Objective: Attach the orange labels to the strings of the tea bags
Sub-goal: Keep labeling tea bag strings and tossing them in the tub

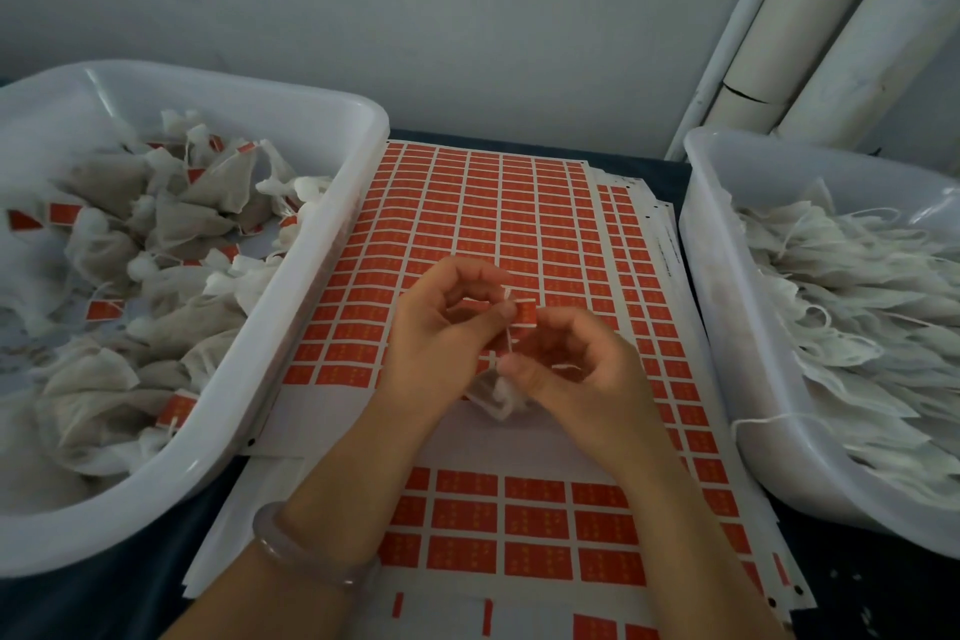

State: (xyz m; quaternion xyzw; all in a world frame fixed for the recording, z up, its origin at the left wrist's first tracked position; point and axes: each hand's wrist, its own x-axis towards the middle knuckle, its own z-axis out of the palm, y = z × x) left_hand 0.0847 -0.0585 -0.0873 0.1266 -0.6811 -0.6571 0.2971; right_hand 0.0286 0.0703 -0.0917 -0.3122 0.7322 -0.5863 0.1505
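Orange labels fill the sheets of stickers (467,224) that lie flat on the dark table (104,603), between two white tubs. Both hands are over the middle of the sheets. The left hand (447,327) has its fingers curled, and its thumb and first finger pinch one orange label (525,314). A thin white string (506,340) runs down from that label to a tea bag (496,398), which sits low between the two hands, just above the sheets. The right hand (576,369) is curled too; its first finger touches the other side of the label and its thumb presses on the bunched top of the tea bag, holding it. A pale bracelet (311,561) goes round the left wrist. The left tub (337,130) holds a heap of filled bags with orange tags (156,224) on them. The right tub (698,234) holds a pile of flat white bags (857,301) with loose strings and no tags. Behind the right tub, white pipes (831,16) go up a grey wall (415,16).
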